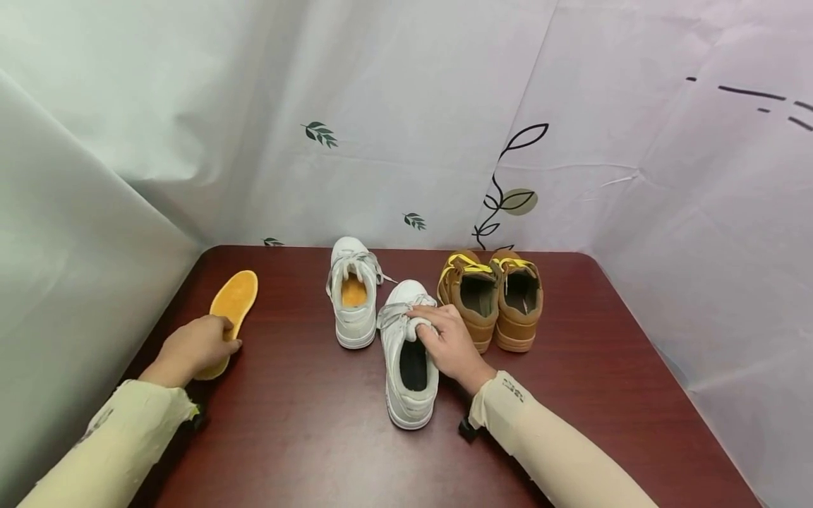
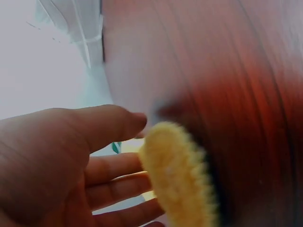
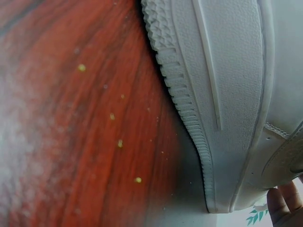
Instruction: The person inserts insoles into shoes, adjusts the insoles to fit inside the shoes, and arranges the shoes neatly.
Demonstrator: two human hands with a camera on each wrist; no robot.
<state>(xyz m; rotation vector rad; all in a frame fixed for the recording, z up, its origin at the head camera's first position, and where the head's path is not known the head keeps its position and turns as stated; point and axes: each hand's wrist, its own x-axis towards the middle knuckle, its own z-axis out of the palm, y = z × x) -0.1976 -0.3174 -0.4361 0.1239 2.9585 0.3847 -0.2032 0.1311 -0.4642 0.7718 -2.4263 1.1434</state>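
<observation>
At the table's left, my left hand [image 1: 200,346] holds a yellow fuzzy insole [image 1: 235,300], with thumb and fingers at its edge. The left wrist view has the insole [image 2: 177,177] in front of the fingertips, its end near the thumb. My right hand [image 1: 451,342] grips the tongue of a white sneaker [image 1: 409,406] that stands flat, heel toward me. Its opening looks dark inside. Behind it to the left stands the other white sneaker [image 1: 356,328], a yellow insole [image 1: 353,291] inside. The right wrist view shows the gripped sneaker's side and sole [image 3: 227,94] close up.
Two brown shoes [image 1: 516,331] with yellow laces stand side by side, right of the white sneakers. The dark red table [image 1: 305,437] has rounded far corners. White curtains [image 1: 406,141] with leaf prints rise behind it and at both sides. Small yellow crumbs [image 3: 120,143] lie on the tabletop.
</observation>
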